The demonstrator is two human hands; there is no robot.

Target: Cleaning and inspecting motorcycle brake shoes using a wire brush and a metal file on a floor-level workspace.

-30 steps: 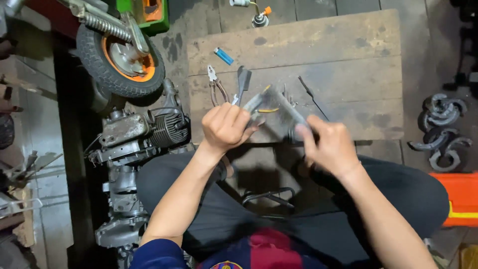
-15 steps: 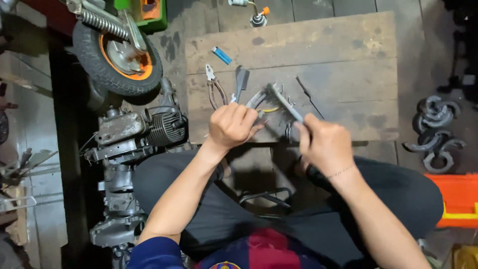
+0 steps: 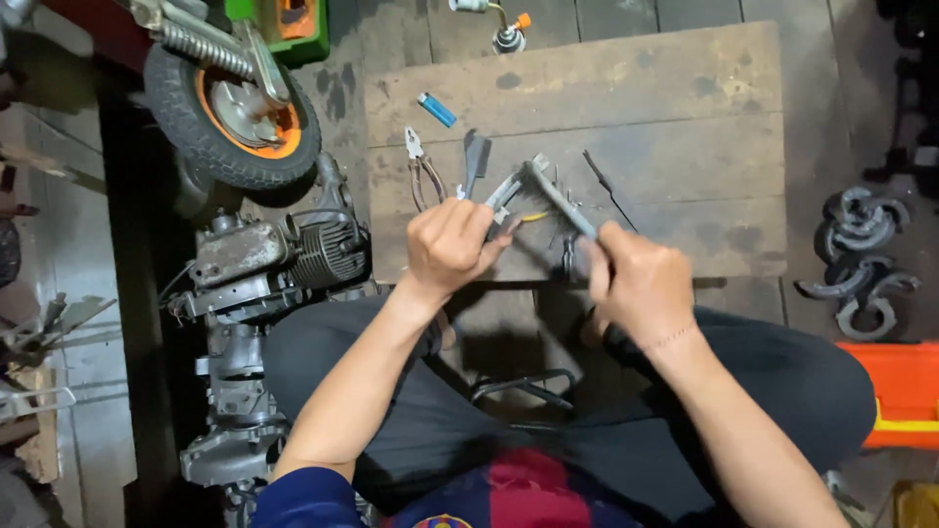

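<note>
My left hand (image 3: pixel 448 249) is closed around a small metal part (image 3: pixel 504 192) held above the wooden board (image 3: pixel 665 108). My right hand (image 3: pixel 636 284) grips the handle of a long flat metal tool (image 3: pixel 558 200), whose far end meets the part at the top. Pliers (image 3: pixel 423 171) and a dark flat tool (image 3: pixel 476 156) lie on the board just beyond my left hand. A thin dark rod (image 3: pixel 606 188) lies to the right of the tool. What sits under my hands is hidden.
A small engine (image 3: pixel 284 254) and gearbox parts lie on the floor at my left knee. A wheel with an orange rim (image 3: pixel 235 108) stands at upper left. A blue lighter (image 3: pixel 436 110) rests on the board. Curved metal pieces (image 3: pixel 861 254) and an orange box (image 3: pixel 895 391) are at right.
My right hand has drawn back toward me along the long tool. My left hand has kept its hold on the part with little movement.
</note>
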